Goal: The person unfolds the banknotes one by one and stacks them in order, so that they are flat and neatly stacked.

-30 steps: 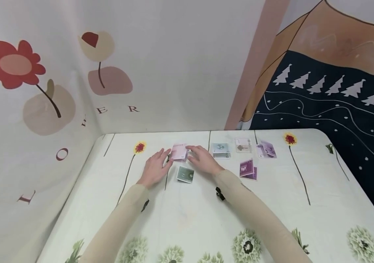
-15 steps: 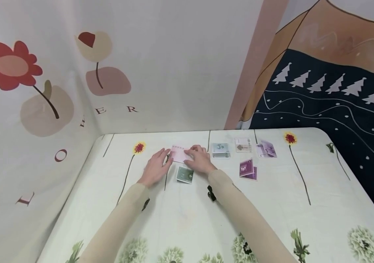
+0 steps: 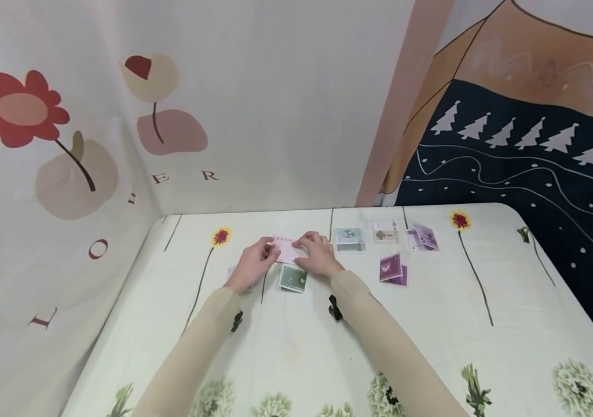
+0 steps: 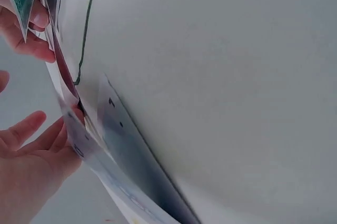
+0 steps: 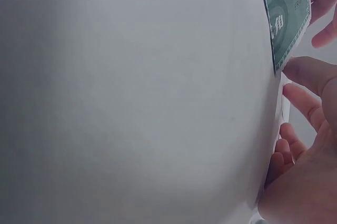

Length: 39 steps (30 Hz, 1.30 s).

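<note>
A pink play banknote (image 3: 287, 250) lies between the two hands on the table. My left hand (image 3: 251, 264) pinches its left edge, thumb toward the note and fingers bent. My right hand (image 3: 318, 255) pinches the right edge between thumb and forefinger. Just in front of it sits a folded green banknote (image 3: 293, 278), marked 2 in the right wrist view. A pale purple folded banknote (image 4: 134, 166) stands half open beside the left hand in the left wrist view; from the head it is mostly hidden behind that hand.
To the right lie a folded blue banknote (image 3: 350, 240), a brownish banknote (image 3: 385, 231), a light purple folded banknote (image 3: 423, 237) and a dark purple folded one (image 3: 392, 268). A patterned cloth covers the table (image 3: 286, 347); a printed curtain (image 3: 275, 116) hangs behind.
The right hand has moved slightly left and gripped the note's edge. My left fingers have bent inward. The pink note has come a little nearer, and a pale purple corner now shows beside the left hand.
</note>
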Each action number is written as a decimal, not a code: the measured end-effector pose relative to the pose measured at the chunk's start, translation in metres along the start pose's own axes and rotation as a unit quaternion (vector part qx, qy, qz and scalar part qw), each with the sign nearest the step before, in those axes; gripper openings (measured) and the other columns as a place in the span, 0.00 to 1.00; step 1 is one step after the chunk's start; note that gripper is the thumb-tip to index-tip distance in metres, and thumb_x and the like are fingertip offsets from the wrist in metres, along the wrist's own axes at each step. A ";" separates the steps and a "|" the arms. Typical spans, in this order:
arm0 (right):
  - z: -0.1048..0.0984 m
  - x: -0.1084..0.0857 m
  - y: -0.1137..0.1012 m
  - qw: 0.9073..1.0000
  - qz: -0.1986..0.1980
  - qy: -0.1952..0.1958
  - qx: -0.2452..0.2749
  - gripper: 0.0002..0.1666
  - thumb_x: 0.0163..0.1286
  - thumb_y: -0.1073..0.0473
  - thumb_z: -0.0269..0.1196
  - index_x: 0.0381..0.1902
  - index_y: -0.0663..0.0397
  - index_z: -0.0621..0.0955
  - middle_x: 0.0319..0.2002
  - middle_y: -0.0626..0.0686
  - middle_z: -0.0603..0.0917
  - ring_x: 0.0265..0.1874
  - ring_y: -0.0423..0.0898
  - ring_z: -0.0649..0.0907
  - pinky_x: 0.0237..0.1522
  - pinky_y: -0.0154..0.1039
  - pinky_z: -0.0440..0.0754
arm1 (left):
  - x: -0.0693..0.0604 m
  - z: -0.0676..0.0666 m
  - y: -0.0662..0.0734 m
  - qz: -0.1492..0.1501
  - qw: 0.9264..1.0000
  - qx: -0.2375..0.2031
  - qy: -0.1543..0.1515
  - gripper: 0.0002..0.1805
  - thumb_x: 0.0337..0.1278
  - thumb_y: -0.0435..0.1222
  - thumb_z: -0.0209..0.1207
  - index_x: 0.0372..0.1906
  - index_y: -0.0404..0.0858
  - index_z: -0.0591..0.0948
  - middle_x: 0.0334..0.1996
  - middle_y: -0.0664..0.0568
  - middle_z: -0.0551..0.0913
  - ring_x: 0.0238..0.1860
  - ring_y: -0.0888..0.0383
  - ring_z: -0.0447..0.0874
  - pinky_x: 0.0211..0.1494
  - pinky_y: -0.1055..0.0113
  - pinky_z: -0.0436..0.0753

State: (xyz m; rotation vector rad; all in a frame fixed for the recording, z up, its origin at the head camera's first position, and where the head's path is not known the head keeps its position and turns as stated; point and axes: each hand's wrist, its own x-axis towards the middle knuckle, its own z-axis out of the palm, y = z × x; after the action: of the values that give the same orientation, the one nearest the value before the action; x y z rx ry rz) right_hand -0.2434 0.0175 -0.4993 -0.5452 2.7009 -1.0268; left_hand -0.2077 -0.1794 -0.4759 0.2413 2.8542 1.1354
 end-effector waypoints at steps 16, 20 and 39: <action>-0.002 0.001 -0.003 1.000 0.005 -0.022 0.006 0.23 0.64 0.54 0.65 0.58 0.46 0.79 0.68 0.55 0.62 0.65 0.56 0.60 0.66 0.53 0.56 | 0.010 -0.004 -0.005 -0.101 0.992 -0.076 0.008 0.15 0.61 0.30 0.61 0.52 0.34 0.76 0.48 0.42 0.79 0.45 0.50 0.77 0.49 0.59 0.79; -0.002 0.000 -0.003 1.000 -0.004 -0.023 0.010 0.23 0.64 0.55 0.65 0.58 0.46 0.79 0.68 0.55 0.61 0.65 0.56 0.60 0.66 0.54 0.56 | 0.012 -0.004 -0.002 -0.096 0.990 -0.100 0.019 0.12 0.57 0.24 0.60 0.47 0.32 0.75 0.41 0.42 0.78 0.42 0.50 0.77 0.45 0.62 0.78; -0.008 -0.009 -0.001 0.988 0.012 0.008 0.154 0.27 0.64 0.58 0.65 0.62 0.47 0.77 0.60 0.57 0.73 0.61 0.55 0.70 0.64 0.55 0.64 | 0.012 -0.017 0.017 -0.024 0.986 -0.161 0.026 0.12 0.59 0.19 0.53 0.46 0.32 0.74 0.45 0.41 0.74 0.45 0.44 0.79 0.45 0.61 0.80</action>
State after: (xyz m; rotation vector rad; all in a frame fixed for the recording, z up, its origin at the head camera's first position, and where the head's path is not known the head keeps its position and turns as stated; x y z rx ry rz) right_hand -0.2371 0.0249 -0.4921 -0.4462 2.4848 -1.4120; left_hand -0.2194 -0.1770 -0.4518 0.1266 2.6452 1.5857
